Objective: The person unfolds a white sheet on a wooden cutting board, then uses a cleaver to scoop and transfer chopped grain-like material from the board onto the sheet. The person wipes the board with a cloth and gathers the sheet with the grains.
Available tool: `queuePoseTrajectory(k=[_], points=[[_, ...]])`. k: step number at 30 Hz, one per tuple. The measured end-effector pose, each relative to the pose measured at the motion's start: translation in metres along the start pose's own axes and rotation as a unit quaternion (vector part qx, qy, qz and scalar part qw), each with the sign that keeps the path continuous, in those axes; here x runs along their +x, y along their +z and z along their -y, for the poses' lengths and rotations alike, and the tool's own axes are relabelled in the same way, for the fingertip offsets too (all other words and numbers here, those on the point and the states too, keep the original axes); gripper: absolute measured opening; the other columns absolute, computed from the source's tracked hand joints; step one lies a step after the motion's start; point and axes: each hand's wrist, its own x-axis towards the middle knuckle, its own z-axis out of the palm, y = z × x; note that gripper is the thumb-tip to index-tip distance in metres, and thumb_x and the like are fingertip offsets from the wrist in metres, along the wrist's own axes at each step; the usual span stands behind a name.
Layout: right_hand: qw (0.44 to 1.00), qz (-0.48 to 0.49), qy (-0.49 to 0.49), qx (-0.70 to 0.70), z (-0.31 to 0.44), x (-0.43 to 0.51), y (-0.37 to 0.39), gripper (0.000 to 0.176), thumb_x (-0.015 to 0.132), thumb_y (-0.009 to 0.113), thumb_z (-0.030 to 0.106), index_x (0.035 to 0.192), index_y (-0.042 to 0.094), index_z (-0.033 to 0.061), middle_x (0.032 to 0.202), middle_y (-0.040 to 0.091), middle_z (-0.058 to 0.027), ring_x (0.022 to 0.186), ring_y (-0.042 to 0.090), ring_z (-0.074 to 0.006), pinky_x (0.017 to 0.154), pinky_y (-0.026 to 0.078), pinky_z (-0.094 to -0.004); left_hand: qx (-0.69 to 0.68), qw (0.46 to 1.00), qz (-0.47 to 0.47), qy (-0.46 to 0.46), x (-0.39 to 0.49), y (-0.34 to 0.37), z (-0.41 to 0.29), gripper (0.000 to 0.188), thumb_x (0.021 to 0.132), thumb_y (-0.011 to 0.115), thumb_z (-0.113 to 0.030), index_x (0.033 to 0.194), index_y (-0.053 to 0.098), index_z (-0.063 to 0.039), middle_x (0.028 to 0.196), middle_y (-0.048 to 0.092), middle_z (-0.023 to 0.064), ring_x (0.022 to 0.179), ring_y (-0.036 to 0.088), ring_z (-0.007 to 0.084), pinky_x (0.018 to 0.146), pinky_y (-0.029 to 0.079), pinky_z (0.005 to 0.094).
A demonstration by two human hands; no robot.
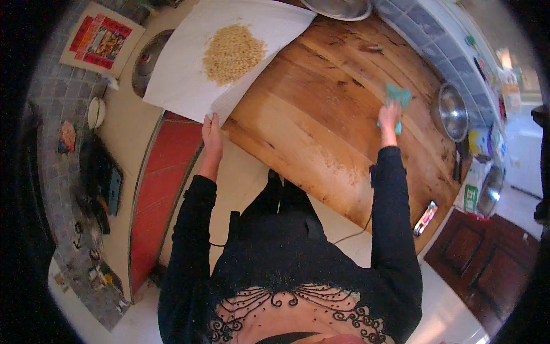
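My left hand [212, 133] pinches the near corner of a white woven sheet [178, 73] between thumb and fingers. A pile of pale yellow grains or flakes [234, 53] lies on that sheet, which overlaps the left side of a wooden tabletop [309, 120]. Under my right hand [389, 116] is a green cloth [397, 94], pressed on the right part of the tabletop; its edges show in front of and behind the hand. The wood near the front edge has a wet-looking or speckled patch.
A metal bowl [450, 112] stands at the tabletop's right side, another metal basin [339, 7] at the far edge. A lit phone [425, 218] lies at the near right corner. Packages [472, 189] stand beyond the right edge. Left is a red-fronted counter [165, 172] with a round basin [150, 62].
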Motion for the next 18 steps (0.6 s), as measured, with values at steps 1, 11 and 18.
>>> queuePoseTrajectory(k=[1,11,18], points=[[0.998,0.011,-0.065,0.004,0.029,0.026,0.011,0.056,0.084,0.055,0.010,0.139,0.047,0.0052,0.151,0.035,-0.0206,0.136,0.035,-0.0418,0.113,0.030,-0.0478,-0.040,0.999,-0.031,-0.009,0.001,-0.001,-0.002,0.036,0.102,0.050,-0.026,0.127,0.056,-0.001,0.106,0.063,0.0030,0.091,0.056,0.0131,0.077,0.046,0.0263],[0.802,0.129,-0.565,0.145,0.278,0.046,0.060,0.052,0.079,0.050,-0.004,0.131,0.054,0.0032,0.139,0.050,-0.0195,0.131,0.044,-0.0380,0.109,0.036,-0.0469,-0.128,0.985,-0.108,0.032,-0.004,0.017,0.001,0.039,0.101,0.052,-0.029,0.131,0.055,-0.003,0.109,0.061,-0.0003,0.082,0.053,0.0080,0.065,0.040,0.0219],[0.569,0.303,-0.714,0.272,0.309,-0.056,0.056,0.043,0.080,0.055,-0.001,0.122,0.062,0.0060,0.128,0.060,-0.0161,0.118,0.055,-0.0356,0.101,0.043,-0.0444,-0.116,0.984,-0.135,0.013,-0.016,0.025,0.000,0.033,0.101,0.053,-0.026,0.124,0.058,-0.004,0.099,0.058,-0.0023,0.077,0.048,0.0057,0.065,0.038,0.0222]])
